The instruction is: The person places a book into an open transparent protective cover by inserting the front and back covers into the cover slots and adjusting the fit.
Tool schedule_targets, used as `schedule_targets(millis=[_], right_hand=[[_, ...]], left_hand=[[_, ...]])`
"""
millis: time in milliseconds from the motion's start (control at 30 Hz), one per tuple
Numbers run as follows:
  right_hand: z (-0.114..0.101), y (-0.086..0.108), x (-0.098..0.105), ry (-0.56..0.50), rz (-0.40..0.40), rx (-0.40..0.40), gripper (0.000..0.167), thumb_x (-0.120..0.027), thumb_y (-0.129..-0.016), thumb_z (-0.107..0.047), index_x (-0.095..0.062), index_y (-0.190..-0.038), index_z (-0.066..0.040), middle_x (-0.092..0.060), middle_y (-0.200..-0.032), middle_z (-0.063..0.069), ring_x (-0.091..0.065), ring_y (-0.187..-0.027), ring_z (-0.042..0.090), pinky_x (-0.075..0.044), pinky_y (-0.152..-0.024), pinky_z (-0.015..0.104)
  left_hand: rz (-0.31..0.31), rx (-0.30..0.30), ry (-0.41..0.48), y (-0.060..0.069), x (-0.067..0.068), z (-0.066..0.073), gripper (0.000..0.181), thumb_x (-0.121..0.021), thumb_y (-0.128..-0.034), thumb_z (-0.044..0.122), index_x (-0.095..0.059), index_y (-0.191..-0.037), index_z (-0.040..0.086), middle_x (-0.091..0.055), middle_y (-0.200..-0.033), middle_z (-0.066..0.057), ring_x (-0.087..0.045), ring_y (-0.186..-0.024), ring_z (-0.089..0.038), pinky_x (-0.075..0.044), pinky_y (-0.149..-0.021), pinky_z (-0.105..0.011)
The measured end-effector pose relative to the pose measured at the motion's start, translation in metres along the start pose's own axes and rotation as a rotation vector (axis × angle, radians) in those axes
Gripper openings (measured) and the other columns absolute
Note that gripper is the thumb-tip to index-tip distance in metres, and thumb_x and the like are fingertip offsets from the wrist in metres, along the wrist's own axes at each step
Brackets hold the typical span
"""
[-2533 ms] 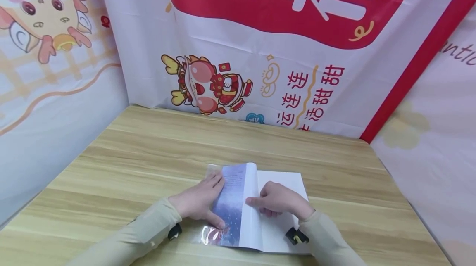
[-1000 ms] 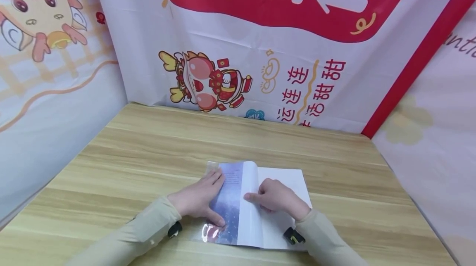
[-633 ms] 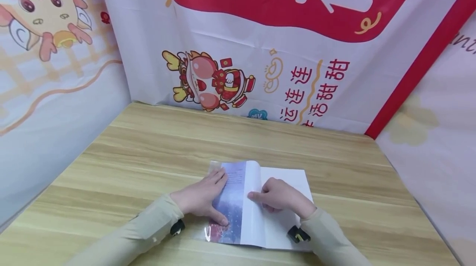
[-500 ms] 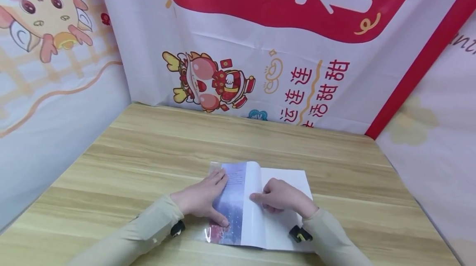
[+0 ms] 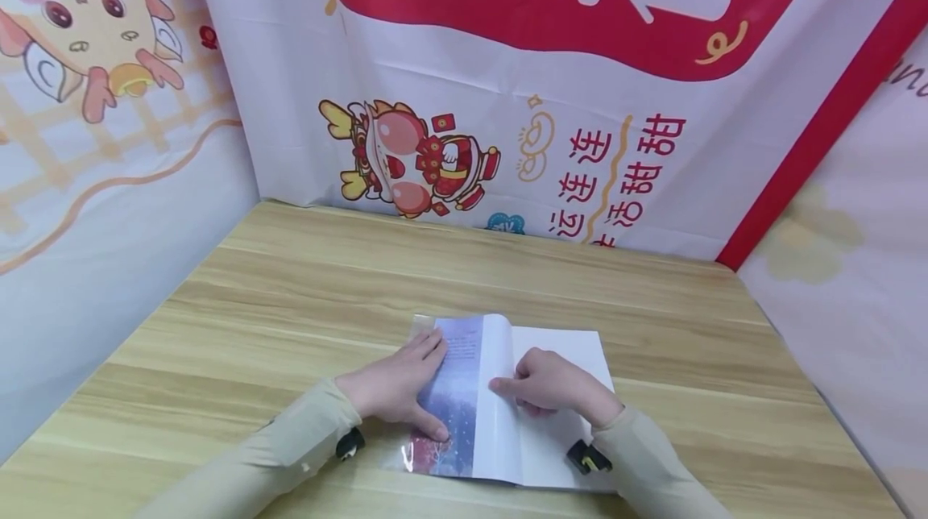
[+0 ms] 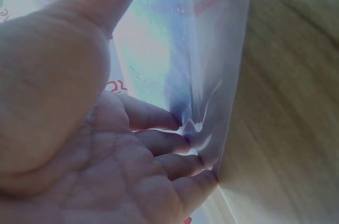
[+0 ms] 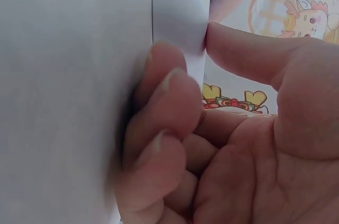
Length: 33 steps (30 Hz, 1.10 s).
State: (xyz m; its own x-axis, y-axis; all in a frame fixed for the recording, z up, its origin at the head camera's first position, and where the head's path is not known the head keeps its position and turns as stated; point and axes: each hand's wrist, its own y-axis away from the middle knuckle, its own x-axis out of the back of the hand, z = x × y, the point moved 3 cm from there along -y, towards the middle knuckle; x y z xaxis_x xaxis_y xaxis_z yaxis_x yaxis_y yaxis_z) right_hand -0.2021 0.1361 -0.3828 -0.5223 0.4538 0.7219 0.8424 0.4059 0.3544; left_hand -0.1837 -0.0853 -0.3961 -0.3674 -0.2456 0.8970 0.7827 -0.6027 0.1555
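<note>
Left hand [image 5: 399,386], spread, presses film [image 6: 226,60] rippled at its fingertips; right hand [image 5: 557,387], curled, thumb on the fold [image 5: 499,434] of the book [image 5: 458,398], pinch uncertain. Uneven pressure might crease the film.

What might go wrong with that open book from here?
Two possible risks. The clear film puckers at the fingertips of the left hand, so a lasting wrinkle could form. The right hand has its thumb against the curved white sheet, so pushing harder might crease it.
</note>
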Motion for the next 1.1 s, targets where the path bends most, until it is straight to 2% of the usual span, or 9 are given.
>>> schedule_targets(millis=[300, 667, 1100], right_hand=[[-0.0035, -0.0006, -0.0009, 0.037, 0.025, 0.028, 0.05, -0.064, -0.094, -0.044, -0.058, -0.059, -0.009, -0.048, -0.048, -0.003, -0.042, -0.044, 0.011, -0.037, -0.045, 0.025], [-0.0031, -0.0037, -0.0061, 0.067, 0.052, 0.038, 0.047, -0.066, -0.092, -0.046, -0.058, -0.062, -0.011, -0.051, -0.05, -0.002, -0.046, -0.046, 0.012, -0.04, -0.046, 0.027], [0.0002, -0.0017, 0.0004, 0.028, 0.0, 0.036, 0.046, -0.068, -0.09, -0.047, -0.062, -0.064, -0.009, -0.054, -0.053, -0.001, -0.045, -0.046, 0.01, -0.042, -0.047, 0.025]], left_hand=[[-0.001, -0.001, -0.025, 0.0014, 0.0017, -0.0013, 0.127, -0.077, -0.0665, 0.065, -0.02, -0.149, -0.012, -0.009, -0.156, -0.03, -0.009, -0.144, -0.043, -0.012, -0.116, -0.049], [0.01, -0.008, -0.027, 0.0046, 0.0011, -0.001, 0.127, -0.079, -0.066, 0.064, -0.021, -0.148, -0.013, -0.01, -0.156, -0.031, -0.009, -0.144, -0.044, -0.013, -0.116, -0.049], [-0.007, -0.004, 0.008, 0.0021, 0.0026, 0.0003, 0.126, -0.078, -0.0676, 0.065, -0.021, -0.15, -0.011, -0.009, -0.157, -0.03, -0.008, -0.144, -0.042, -0.013, -0.116, -0.048]])
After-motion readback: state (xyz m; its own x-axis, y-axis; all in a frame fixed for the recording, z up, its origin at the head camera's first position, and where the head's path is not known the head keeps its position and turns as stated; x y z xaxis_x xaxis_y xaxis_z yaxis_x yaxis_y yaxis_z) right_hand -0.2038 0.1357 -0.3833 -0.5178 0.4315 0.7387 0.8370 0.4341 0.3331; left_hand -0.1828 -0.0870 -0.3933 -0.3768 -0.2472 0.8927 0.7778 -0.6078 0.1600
